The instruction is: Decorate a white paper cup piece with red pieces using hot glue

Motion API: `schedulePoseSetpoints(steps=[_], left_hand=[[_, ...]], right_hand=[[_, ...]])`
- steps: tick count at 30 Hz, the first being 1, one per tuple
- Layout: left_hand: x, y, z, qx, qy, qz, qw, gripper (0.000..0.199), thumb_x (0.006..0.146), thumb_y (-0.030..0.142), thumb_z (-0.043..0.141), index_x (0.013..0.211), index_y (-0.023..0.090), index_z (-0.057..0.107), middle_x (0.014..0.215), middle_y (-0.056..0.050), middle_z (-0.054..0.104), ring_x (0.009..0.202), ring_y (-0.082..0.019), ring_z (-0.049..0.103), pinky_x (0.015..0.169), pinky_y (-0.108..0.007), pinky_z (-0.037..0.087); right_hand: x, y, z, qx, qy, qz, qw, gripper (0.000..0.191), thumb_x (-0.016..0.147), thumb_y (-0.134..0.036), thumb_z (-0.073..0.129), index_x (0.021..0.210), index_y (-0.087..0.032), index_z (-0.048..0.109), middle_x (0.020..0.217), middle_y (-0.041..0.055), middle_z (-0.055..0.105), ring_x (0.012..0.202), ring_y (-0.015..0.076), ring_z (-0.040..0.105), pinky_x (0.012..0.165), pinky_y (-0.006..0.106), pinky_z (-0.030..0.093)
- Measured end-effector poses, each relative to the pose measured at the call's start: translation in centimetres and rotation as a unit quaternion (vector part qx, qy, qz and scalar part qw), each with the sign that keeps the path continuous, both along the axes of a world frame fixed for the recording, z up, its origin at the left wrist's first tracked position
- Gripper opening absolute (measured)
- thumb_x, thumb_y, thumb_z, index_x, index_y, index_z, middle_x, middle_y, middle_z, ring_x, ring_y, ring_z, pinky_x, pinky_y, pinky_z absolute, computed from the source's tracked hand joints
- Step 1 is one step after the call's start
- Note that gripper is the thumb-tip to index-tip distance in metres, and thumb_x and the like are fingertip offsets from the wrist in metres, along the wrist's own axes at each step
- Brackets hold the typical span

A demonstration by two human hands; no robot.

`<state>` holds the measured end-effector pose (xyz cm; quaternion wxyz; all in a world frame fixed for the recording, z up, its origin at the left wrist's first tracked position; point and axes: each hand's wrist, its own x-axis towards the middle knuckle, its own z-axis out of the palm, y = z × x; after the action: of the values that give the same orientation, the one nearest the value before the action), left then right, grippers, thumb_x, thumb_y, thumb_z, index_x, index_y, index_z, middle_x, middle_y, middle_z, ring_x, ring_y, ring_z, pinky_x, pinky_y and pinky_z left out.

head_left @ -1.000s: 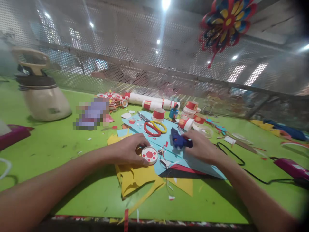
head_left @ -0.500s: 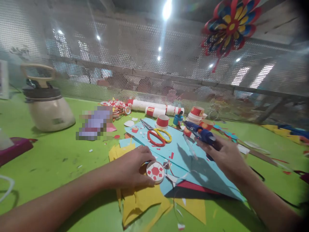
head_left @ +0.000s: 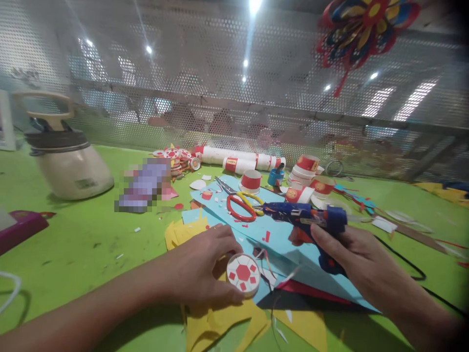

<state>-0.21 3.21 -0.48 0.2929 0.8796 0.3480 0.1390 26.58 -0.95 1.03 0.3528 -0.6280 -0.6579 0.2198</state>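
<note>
Between the thumb and fingers of my left hand (head_left: 205,266) is a round white paper cup base (head_left: 243,274) patterned with red shapes. It is tilted so the patterned face shows. My right hand (head_left: 361,261) grips a blue hot glue gun (head_left: 306,217), its nozzle pointing left over the scissors. The scissors (head_left: 242,206), with one red and one yellow handle, lie on light blue paper (head_left: 278,249). Yellow paper (head_left: 216,325) lies under my left hand, and white and red scraps are scattered around.
Behind the scissors stand a red and white paper cup (head_left: 250,181), a blue bottle (head_left: 276,176) and stacked cups (head_left: 303,171). A long cup roll (head_left: 234,156) lies farther back. At left are a pixelated purple object (head_left: 144,186) and a beige kettle-shaped container (head_left: 73,168). A black cord (head_left: 403,259) runs at right.
The glue gun has turned from pointing away to pointing left, side-on to me. My left hand keeps the cup base in nearly the same place. The view has shifted slightly.
</note>
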Motion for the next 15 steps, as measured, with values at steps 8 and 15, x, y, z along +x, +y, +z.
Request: schedulePoseSetpoints(steps=[8, 15], left_hand=[[-0.6, 0.7, -0.1, -0.006, 0.024, -0.005, 1.0, 0.049, 0.066, 0.053, 0.073, 0.104, 0.023, 0.064, 0.101, -0.006, 0.059, 0.088, -0.022, 0.054, 0.076, -0.033, 0.045], [-1.4, 1.8, 0.7, 0.005, -0.126, 0.129, 0.984, 0.026, 0.083, 0.044, 0.055, 0.082, 0.019, 0.058, 0.078, -0.002, 0.062, 0.071, -0.017, 0.057, 0.065, -0.031, 0.047]], right_hand=[[0.2, 0.4, -0.3, 0.024, -0.005, -0.015, 1.0, 0.053, 0.08, -0.068, 0.048, 0.073, -0.023, 0.074, 0.058, 0.0039, 0.062, 0.045, 0.0154, 0.048, 0.039, 0.026, 0.04], [-0.4, -0.1, 0.2, 0.009, -0.003, -0.023, 1.0, 0.055, 0.079, -0.068, 0.048, 0.069, -0.02, 0.073, 0.058, 0.0043, 0.06, 0.045, 0.0146, 0.047, 0.038, 0.026, 0.038]])
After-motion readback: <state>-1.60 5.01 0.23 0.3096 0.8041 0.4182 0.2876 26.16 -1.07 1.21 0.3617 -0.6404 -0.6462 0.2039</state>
